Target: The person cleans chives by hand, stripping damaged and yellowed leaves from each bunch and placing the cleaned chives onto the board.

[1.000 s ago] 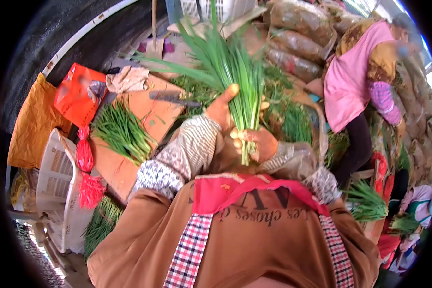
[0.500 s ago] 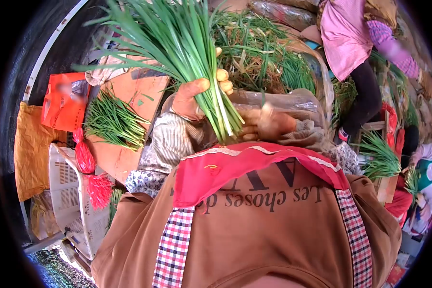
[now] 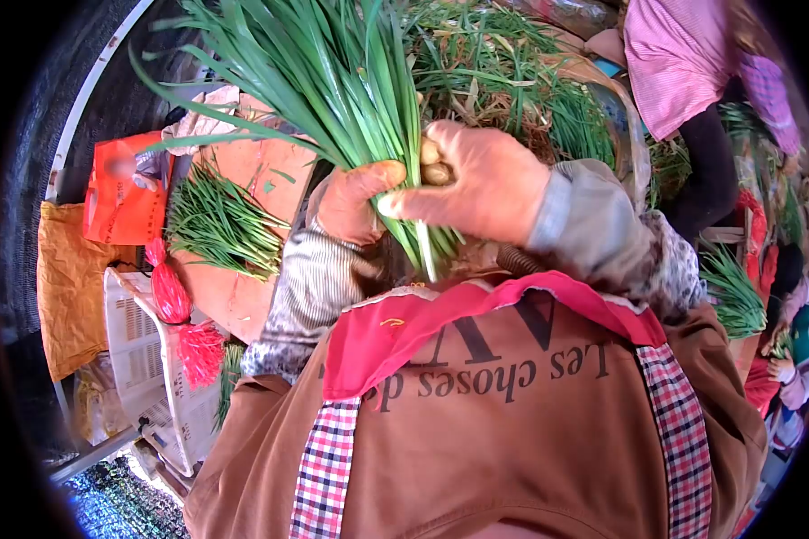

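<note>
A thick bunch of garlic chives (image 3: 351, 99) stands in front of my chest, green leaves fanned up and left, pale stem ends pointing down. My left hand (image 3: 355, 198) is wrapped round the lower stems, thumb across the front. From the right, my right hand (image 3: 490, 184) closes on the same bunch, its thumb pressed to the stems and its fingers meeting the left fingertips behind. To the left, another pile of garlic chives (image 3: 220, 220) lies on an orange-brown board (image 3: 243, 301).
Beyond my hands is a heap of loose leaves and trimmings (image 3: 494, 72). At left are a red bag (image 3: 126, 193), a bundle of red plastic ties (image 3: 171, 292) and a white plastic crate (image 3: 135, 332). Co-workers are at right, one in a pink apron (image 3: 674, 63).
My right hand has come up from below the bunch, near the stem ends, and closed on it beside my left hand. My left hand keeps its hold.
</note>
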### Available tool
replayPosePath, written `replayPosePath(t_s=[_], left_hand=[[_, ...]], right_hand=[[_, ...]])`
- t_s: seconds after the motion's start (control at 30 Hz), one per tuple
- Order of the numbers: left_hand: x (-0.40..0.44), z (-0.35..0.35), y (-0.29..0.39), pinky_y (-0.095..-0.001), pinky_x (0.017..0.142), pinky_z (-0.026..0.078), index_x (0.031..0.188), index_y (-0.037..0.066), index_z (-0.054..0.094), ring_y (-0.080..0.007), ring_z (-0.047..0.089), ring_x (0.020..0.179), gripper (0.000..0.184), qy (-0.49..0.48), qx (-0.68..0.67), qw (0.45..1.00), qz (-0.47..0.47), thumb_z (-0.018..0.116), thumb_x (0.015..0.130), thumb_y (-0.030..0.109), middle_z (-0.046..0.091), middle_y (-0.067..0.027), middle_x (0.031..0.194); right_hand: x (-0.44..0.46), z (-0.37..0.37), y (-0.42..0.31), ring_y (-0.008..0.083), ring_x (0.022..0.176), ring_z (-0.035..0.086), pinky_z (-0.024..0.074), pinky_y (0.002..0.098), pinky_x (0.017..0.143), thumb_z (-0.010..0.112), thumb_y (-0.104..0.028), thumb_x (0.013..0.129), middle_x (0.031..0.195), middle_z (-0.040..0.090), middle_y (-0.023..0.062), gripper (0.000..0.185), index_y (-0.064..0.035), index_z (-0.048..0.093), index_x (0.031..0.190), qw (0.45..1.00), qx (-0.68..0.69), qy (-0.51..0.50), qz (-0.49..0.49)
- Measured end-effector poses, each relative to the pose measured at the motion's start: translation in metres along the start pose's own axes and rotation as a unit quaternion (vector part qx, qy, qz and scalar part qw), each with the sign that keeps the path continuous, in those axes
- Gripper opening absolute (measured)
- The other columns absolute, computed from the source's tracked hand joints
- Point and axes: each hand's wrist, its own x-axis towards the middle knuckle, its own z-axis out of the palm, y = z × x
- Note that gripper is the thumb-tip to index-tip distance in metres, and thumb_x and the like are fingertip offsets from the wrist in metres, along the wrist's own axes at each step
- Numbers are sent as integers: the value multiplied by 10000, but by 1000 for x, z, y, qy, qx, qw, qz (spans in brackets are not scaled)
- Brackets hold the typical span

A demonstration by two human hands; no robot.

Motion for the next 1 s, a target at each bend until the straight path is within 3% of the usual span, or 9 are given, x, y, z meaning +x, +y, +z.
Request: replayPosePath(t_s=[0.2,0.3,0.4,0.43,0.5,0.53,0.6,0.73,1.0], left_hand=[[-5,6,0,-322,934,368,1288,24,362,-239,459,1131,835,80,14,988,130,702,604,362,479,-171,1199],[-5,-11,-9,-416,772,517,1333,18,268,-318,555,979,849,16,-110,987,112,695,628,221,519,-212,1117],[-17,-24,-8,-480,823,479,1354,1,217,-291,565,846,828,-1,-157,979,129,670,679,162,548,-184,1015],[-16,-32,-8,-464,823,461,1354,-11,214,-261,549,791,821,-32,-159,980,119,663,689,167,551,-142,937],[-17,-47,-8,-426,821,437,1362,-15,204,-228,536,750,811,-66,-154,980,105,649,715,187,531,-76,823],[-14,-44,-12,-430,825,432,1363,-14,203,-227,533,746,811,-62,-157,980,107,648,717,194,531,-73,825],[-10,-48,-12,-429,810,431,1364,-12,203,-222,524,728,824,-55,-146,981,115,654,711,209,530,-68,822],[-6,-50,-12,-407,787,424,1365,-8,205,-217,532,736,850,-32,-147,984,92,677,700,230,539,-66,830],[-1,-55,-20,-401,781,429,1359,-22,210,-227,542,757,858,-33,-167,980,105,692,697,235,546,-70,826]], right_hand=[[6,23,-6,336,724,629,488,439,610,494,-201,772,753,627,196,400,115,453,1012,908,-257,-327,57],[14,25,11,331,703,608,495,407,600,534,-233,794,737,600,153,287,26,537,916,931,-172,-319,50],[28,19,48,308,683,605,491,386,634,559,-304,797,732,604,117,302,-12,579,869,951,-114,-258,-125],[42,-5,40,275,709,597,482,360,666,567,-367,803,773,605,95,326,-47,609,843,957,-42,-287,13],[49,6,87,247,770,592,472,348,710,508,-351,845,838,600,115,320,-53,617,887,996,7,84,33],[35,19,122,263,821,589,466,361,736,469,-338,862,901,597,132,323,-60,611,944,964,-237,-101,-66],[10,33,131,309,889,580,459,398,767,424,-317,870,971,602,150,327,-75,576,1031,884,-313,-348,-9],[4,61,132,331,964,560,440,422,822,404,-307,872,1036,594,162,346,-83,520,1109,900,-177,-341,203],[17,58,150,321,934,565,429,396,822,399,-383,876,973,600,188,404,-56,621,958,888,-17,-415,198]])
